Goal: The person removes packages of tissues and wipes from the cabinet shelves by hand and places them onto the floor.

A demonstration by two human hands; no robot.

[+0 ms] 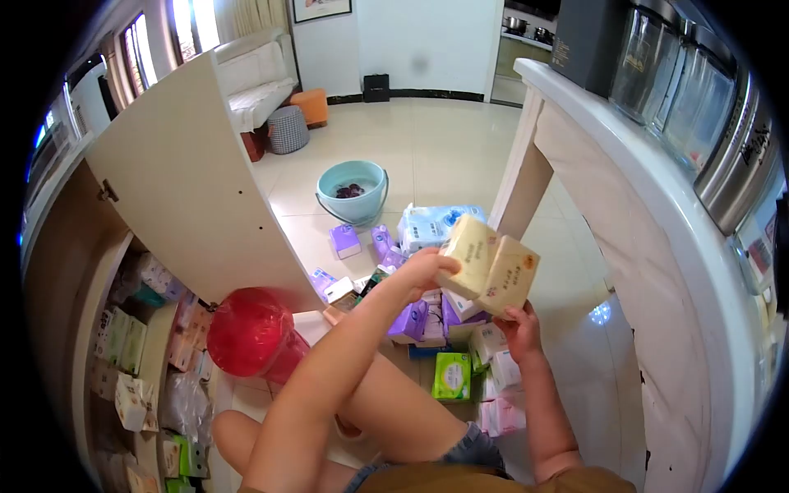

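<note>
Two cream-coloured tissue packs are held up side by side over the floor. My left hand [427, 273] grips the left cream pack [470, 256] at its lower left edge. Closed on the lower edge of the right cream pack [514, 277] is my right hand [521, 330]. Beneath and around them lie purple packs [407, 324], a green pack [452, 376], pink packs [503, 414] and a large blue-and-white package [440, 225].
A red bin [256, 333] stands left of my legs, beside an open cabinet with packs on its shelves [121, 339]. The cabinet door [189, 181] stands open. Further off is a light blue bucket [352, 215]. A white counter [625, 135] with glass containers runs along the right.
</note>
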